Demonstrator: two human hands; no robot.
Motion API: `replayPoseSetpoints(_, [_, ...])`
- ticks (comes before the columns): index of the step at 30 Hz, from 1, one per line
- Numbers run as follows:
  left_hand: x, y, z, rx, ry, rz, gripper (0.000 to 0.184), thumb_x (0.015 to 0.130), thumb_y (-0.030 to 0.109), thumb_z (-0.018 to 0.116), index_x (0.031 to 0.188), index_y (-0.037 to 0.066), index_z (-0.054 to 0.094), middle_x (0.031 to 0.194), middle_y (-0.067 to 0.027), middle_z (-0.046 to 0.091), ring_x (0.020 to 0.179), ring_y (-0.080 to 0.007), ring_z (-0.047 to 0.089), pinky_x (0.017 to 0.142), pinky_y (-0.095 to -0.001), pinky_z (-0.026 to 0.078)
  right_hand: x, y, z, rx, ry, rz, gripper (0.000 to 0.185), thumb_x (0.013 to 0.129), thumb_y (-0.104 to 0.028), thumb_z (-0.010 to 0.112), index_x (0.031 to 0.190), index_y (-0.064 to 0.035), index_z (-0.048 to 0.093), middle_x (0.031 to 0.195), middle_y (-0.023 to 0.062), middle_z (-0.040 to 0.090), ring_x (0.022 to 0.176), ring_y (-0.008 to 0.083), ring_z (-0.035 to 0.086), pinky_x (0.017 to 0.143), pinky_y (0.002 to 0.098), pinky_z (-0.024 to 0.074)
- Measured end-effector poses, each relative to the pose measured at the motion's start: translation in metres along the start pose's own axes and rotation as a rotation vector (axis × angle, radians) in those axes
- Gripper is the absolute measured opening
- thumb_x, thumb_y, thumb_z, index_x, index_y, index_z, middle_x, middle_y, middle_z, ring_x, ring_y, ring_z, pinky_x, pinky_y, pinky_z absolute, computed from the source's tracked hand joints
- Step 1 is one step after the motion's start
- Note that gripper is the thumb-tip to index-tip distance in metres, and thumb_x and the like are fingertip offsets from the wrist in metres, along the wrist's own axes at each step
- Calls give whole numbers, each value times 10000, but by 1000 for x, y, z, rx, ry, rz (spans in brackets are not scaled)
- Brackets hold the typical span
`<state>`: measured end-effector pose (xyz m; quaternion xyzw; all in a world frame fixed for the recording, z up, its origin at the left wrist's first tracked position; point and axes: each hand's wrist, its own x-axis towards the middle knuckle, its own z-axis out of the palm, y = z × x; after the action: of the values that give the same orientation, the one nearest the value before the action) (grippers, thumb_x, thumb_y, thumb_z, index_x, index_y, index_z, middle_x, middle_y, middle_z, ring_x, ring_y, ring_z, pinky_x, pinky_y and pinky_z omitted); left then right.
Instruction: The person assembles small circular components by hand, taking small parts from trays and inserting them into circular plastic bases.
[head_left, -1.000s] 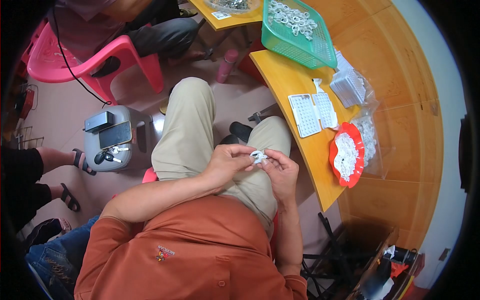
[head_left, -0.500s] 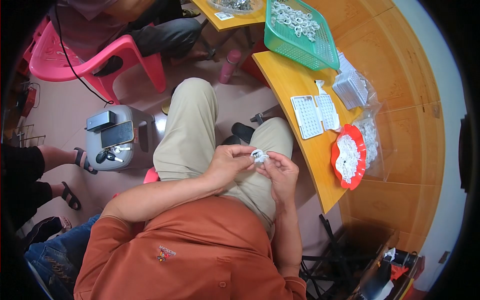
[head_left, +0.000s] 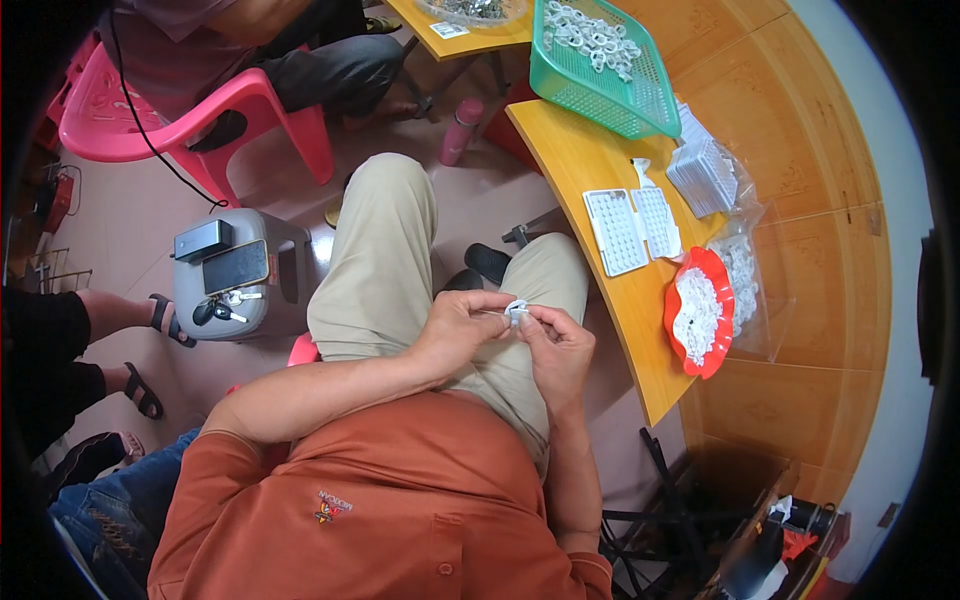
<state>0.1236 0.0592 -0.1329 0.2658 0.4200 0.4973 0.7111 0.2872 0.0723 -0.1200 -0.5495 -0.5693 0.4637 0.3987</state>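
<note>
Over my lap, my left hand pinches a small white ring-shaped part between thumb and forefinger. My right hand grips the same part from the other side, its fingertips close to those of the left. Finer detail of the part is too small to tell. To the right, an opened white tray with rows of small cells lies on the yellow table. A red wavy-edged dish of small white pieces sits near the table's edge. A green basket holds many white ring-shaped parts.
Stacked white trays and a clear bag of white pieces lie by the wall. A grey box at left carries a phone and keys. A pink bottle stands on the floor. Another person sits near a pink chair.
My right hand's fingers have shifted slightly left and closer around the white part, which is turned and now more covered. The view has shifted slightly.
</note>
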Motion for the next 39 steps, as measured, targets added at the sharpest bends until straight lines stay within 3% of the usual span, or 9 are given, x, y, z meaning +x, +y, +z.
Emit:
replayPoseSetpoints(9, [1, -3, -1, 12, -4, -18, 313, 885, -2, 648, 1180, -102, 619, 957, -87, 684, 805, -95, 618, 729, -216, 508, 1, -2, -4, -43, -44, 35, 128, 902, -3, 655, 1002, 75, 676, 849, 58, 692, 734, 73, 622, 681, 201, 512])
replayPoseSetpoints(18, [2, -5, -3, 27, -32, -20, 303, 889, -2, 648, 1173, -105, 621, 949, -84, 675, 804, -97, 612, 725, -219, 505, 3, -5, -4, -165, -52, -20, 128, 885, -37, 653, 966, 61, 672, 909, 118, 691, 797, 145, 652, 737, 268, 511])
replayPoseSetpoints(39, [4, -11, -5, 29, -24, -2, 261, 892, -12, 648, 1137, -98, 640, 922, -83, 673, 795, -98, 616, 710, -213, 508, 3, 0, -1, -192, -20, 9, 121, 858, -27, 684, 954, 47, 679, 815, 96, 710, 734, 111, 654, 674, 252, 516])
